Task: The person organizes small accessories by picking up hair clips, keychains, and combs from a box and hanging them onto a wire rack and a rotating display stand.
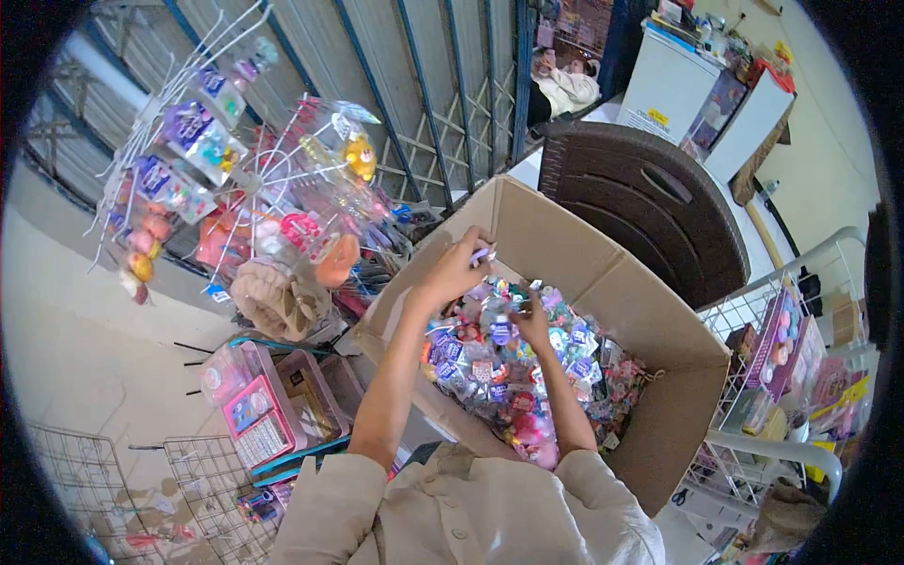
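A large cardboard box (603, 235) stands open in front of me, with a heap of small plastic-wrapped trinkets (485, 372) inside, many with purple-and-white labels. My left hand (455, 271) is raised by the box's left wall, its fingers closed on a small purple-and-white item (483, 255) whose kind I cannot make out. Low over the heap is my right hand (533, 325), thumb and fingers apart beside a purple-labelled packet (501, 330). A pink packet (534, 438) lies at the heap's near end.
To the left stands a wire display rack (252, 181) hung with packaged toys. Plastic bins (282, 405) sit below it. A brown plastic panel (640, 207) rises behind the box. At right is a white wire cart (744, 320) full of goods. Another person (568, 88) is near the doorway.
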A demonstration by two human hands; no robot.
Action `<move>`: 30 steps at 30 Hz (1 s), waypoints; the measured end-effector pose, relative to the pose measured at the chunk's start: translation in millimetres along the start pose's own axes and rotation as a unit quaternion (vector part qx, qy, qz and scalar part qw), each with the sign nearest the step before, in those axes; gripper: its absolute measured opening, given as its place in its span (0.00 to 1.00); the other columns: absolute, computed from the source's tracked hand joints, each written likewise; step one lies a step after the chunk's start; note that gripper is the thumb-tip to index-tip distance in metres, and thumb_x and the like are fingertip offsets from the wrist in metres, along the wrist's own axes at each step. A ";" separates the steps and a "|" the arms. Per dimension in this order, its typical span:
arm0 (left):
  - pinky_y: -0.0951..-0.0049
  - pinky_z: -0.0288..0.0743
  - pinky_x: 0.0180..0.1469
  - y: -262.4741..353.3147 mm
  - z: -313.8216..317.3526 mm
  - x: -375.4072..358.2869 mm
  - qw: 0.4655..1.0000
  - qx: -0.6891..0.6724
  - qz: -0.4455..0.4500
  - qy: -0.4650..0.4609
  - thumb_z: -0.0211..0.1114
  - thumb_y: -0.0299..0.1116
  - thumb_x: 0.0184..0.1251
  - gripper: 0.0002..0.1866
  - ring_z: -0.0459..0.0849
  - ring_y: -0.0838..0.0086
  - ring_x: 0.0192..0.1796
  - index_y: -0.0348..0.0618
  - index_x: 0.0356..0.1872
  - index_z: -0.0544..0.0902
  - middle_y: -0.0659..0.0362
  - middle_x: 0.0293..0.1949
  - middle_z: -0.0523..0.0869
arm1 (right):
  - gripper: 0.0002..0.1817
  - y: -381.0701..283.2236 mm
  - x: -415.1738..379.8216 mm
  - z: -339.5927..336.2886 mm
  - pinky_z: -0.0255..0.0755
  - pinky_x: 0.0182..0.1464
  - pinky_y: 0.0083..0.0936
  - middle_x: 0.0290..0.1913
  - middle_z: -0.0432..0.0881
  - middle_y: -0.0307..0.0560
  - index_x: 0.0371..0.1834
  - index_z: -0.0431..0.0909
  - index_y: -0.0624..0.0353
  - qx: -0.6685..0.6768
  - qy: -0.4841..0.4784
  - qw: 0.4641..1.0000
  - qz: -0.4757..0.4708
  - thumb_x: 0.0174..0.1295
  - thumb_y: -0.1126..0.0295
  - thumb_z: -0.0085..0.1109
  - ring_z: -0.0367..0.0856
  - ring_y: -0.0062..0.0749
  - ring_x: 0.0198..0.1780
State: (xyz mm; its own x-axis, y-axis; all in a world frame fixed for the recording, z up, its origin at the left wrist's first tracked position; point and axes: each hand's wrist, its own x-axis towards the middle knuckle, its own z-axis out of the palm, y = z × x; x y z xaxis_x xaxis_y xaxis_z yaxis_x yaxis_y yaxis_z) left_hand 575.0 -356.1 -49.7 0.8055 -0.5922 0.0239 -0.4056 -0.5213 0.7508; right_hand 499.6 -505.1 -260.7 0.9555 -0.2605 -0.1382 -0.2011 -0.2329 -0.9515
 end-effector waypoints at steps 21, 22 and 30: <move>0.82 0.65 0.38 66.0 -117.1 -252.7 0.880 -0.294 0.097 0.360 0.54 0.24 0.52 0.16 0.71 0.78 0.40 0.37 0.45 0.68 0.57 0.38 0.74 | 0.22 -332.6 -94.3 36.0 0.51 0.56 0.28 0.56 0.56 0.59 0.39 0.70 0.73 0.374 -0.366 0.794 -0.309 0.39 0.72 0.55 0.56 0.42 0.57; 0.82 0.65 0.38 68.6 -123.9 -261.7 0.878 -0.290 0.102 0.366 0.54 0.24 0.52 0.16 0.71 0.78 0.40 0.37 0.45 0.68 0.57 0.38 0.74 | 0.21 -336.6 -95.2 41.6 0.54 0.55 0.27 0.55 0.58 0.59 0.39 0.70 0.71 0.331 -0.359 0.813 -0.318 0.39 0.72 0.56 0.57 0.42 0.56; 0.87 0.49 0.13 42.8 -224.3 -267.4 0.814 -0.299 0.009 0.498 0.53 0.35 0.55 0.31 0.57 0.87 0.12 0.41 0.57 0.50 0.59 0.24 0.75 | 0.11 -350.6 -82.6 87.1 0.62 0.32 0.13 0.24 0.73 0.36 0.33 0.74 0.66 0.312 -0.138 0.891 -0.298 0.48 0.71 0.55 0.69 0.15 0.27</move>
State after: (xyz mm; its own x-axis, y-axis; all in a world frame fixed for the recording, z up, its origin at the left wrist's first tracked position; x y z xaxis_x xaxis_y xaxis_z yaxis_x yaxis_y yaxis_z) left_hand 439.2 -82.2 124.2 0.8732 0.3504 0.3389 -0.3788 0.0503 0.9241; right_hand 510.0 -320.4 60.3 0.8864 -0.0046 0.4629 0.4372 0.3368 -0.8339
